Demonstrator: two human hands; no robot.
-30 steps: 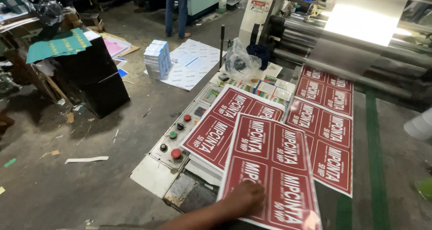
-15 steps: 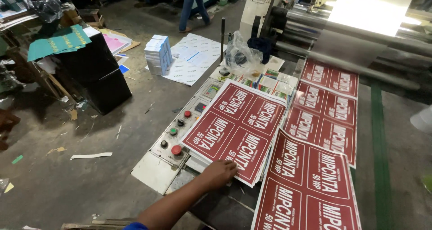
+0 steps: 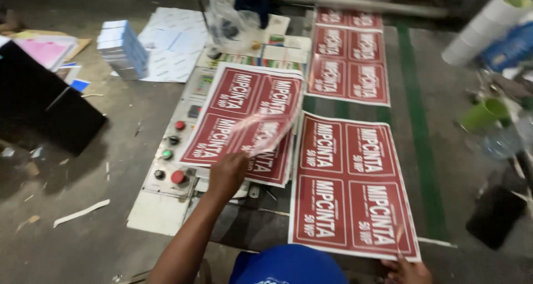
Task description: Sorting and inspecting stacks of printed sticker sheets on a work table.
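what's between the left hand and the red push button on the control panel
Nothing: in the head view, only bare panel edge separates the left hand from the red button.

Under the left hand (image 3: 226, 173) lies a stack of red printed sheets (image 3: 244, 123), white-edged, each split into four panels, with a clear glossy film curling up off its top just past the fingers. To the right of that hand a single red sheet (image 3: 350, 187) of the same kind lies flat, its near corner touched by the right hand (image 3: 408, 272), and beyond it a third red sheet (image 3: 348, 59) runs away along the belt. Far off to the left sits a pile of pale blue packs (image 3: 122, 48) on the floor.
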